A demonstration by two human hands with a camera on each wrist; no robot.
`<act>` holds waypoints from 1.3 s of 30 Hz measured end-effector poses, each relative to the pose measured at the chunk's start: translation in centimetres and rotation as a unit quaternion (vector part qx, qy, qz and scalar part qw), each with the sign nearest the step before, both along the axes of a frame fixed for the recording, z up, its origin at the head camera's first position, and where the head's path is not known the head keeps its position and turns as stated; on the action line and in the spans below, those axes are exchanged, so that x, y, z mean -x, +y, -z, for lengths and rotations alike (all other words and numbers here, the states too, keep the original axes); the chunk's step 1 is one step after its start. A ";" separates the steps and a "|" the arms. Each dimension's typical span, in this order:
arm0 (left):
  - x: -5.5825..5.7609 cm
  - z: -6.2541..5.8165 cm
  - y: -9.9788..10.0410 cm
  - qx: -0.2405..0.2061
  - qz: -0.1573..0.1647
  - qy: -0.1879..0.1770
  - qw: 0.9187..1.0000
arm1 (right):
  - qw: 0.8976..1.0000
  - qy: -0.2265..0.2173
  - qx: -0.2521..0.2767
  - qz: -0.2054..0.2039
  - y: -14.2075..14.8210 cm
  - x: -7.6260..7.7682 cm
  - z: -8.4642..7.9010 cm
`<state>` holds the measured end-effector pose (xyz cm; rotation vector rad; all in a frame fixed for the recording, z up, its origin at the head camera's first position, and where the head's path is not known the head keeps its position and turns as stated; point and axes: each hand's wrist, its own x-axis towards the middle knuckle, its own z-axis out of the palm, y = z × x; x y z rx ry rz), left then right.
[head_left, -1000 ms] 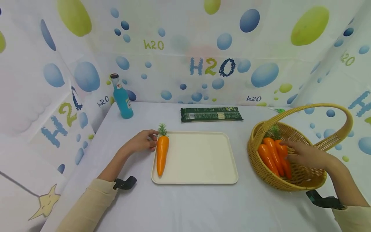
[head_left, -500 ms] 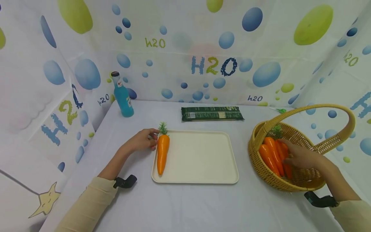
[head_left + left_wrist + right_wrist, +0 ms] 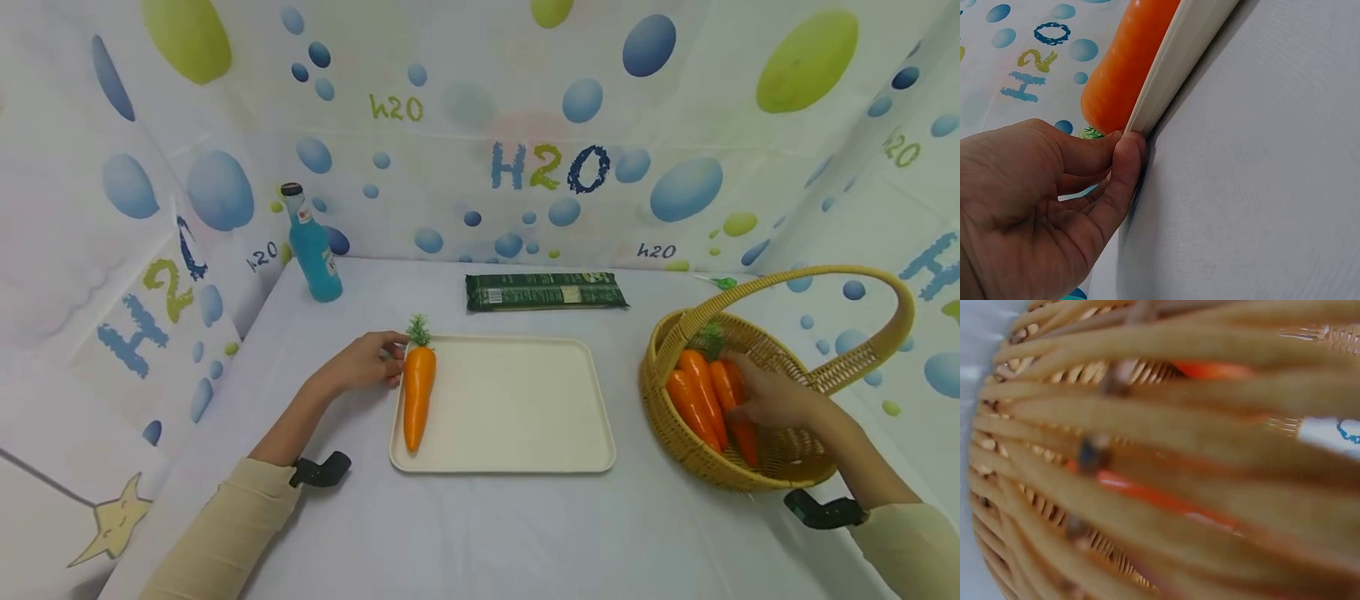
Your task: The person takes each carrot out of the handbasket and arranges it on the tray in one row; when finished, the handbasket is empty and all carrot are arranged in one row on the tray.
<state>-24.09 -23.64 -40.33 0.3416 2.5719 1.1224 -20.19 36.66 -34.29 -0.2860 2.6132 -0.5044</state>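
Note:
My left hand (image 3: 365,362) pinches the left edge of a cream tray (image 3: 517,408) between thumb and finger, which the left wrist view shows closely. Along that side of the tray lies an orange toy carrot (image 3: 418,404) with a green tuft at its far end. On the right stands a wicker basket (image 3: 671,442) holding several more carrots (image 3: 688,408). Reaching into it, my right hand (image 3: 780,400) grips the rightmost carrot (image 3: 745,440), thumb on the near side and fingers over its upper part. The basket's weave (image 3: 1147,419) blocks most of the right wrist view.
A green packet (image 3: 546,292) lies behind the tray. At the back left stands a bottle of blue liquid (image 3: 315,258). The basket's tall handle (image 3: 825,273) arches over toward the right. A small green-and-white item (image 3: 724,283) lies behind the basket. Patterned cloth walls surround the white table.
My right hand has settled lower and further left in the basket, its fingers closing round the rightmost carrot. The left hand stays at the tray's edge.

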 end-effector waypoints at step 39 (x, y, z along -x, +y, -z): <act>0.3 0.0 0.0 -0.020 0.014 -0.011 1.000 | 0.971 -0.008 0.238 -0.027 -25.5 -2.2 -3.9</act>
